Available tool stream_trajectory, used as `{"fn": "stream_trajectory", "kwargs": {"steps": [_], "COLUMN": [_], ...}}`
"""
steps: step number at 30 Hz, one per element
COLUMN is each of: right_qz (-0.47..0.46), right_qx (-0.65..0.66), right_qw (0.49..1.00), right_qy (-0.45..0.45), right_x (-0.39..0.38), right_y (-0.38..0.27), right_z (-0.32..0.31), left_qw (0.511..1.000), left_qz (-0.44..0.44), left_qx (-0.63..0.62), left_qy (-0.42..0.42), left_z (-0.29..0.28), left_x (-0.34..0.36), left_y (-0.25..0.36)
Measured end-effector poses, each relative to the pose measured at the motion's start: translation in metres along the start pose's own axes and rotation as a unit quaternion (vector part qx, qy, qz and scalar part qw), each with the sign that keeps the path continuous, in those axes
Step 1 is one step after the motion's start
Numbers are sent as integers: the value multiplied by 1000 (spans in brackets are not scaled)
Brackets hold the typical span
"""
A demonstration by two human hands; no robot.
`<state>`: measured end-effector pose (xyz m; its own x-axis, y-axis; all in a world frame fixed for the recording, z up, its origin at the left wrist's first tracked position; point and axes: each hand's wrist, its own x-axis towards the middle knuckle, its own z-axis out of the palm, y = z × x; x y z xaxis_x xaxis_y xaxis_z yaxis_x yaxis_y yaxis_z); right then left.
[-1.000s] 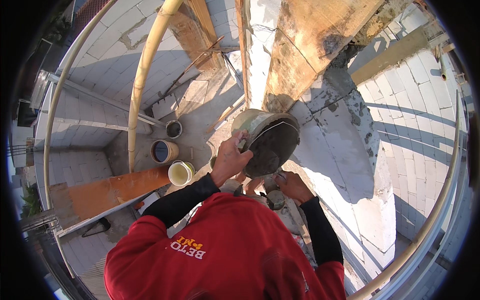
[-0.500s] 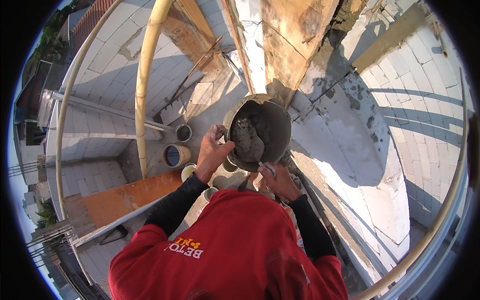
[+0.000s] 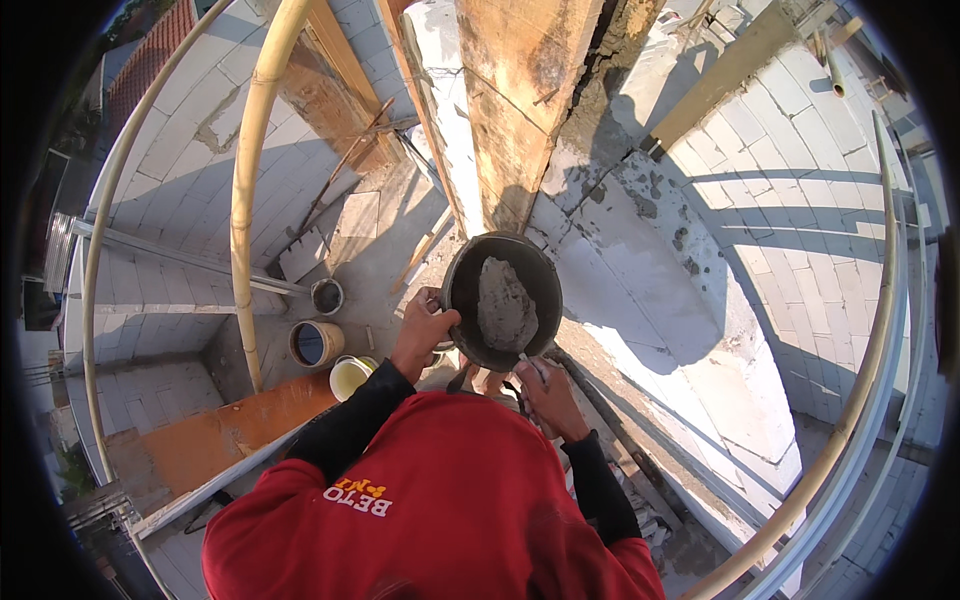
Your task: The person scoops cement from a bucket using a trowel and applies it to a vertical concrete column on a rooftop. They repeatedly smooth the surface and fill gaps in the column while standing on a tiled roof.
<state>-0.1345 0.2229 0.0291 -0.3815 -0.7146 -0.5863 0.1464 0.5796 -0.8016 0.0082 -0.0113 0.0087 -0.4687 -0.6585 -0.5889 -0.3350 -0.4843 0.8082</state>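
Observation:
A dark bucket (image 3: 462,300) stands upright in front of me, held by its left rim in my left hand (image 3: 420,330), with fingers closed on it. Inside, a heap of wet grey mortar (image 3: 506,302) lies on what looks like a trowel's blade. My right hand (image 3: 548,390) is closed on the trowel's handle (image 3: 533,364) at the bucket's near right rim. My red-shirted torso hides much of what lies below.
Three smaller containers (image 3: 317,345), (image 3: 350,376), (image 3: 327,297) stand at the left near an orange board (image 3: 230,430). Bamboo poles (image 3: 250,200) rise at left, a curved rail (image 3: 850,410) runs at right. Wooden formwork (image 3: 515,120) is ahead, between white block walls (image 3: 770,250).
The bucket has turned from steeply tipped to more upright, its opening facing up. My right hand has brought the trowel into it, and the mortar heap now shows on the blade.

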Motion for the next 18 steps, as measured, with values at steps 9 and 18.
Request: {"fn": "stream_trajectory", "kwargs": {"steps": [9,18], "right_qz": [-125,-402], "right_qx": [340,268], "right_qw": [916,715], "right_qy": [171,506], "right_x": [-114,-58], "right_y": [-104,-233], "right_z": [-16,-45], "left_qw": [999,993], "left_qz": [-36,-40], "left_qx": [-33,-61], "left_qy": [5,95], "left_z": [-4,-60], "left_x": [21,-7], "left_y": [-31,-39]}}
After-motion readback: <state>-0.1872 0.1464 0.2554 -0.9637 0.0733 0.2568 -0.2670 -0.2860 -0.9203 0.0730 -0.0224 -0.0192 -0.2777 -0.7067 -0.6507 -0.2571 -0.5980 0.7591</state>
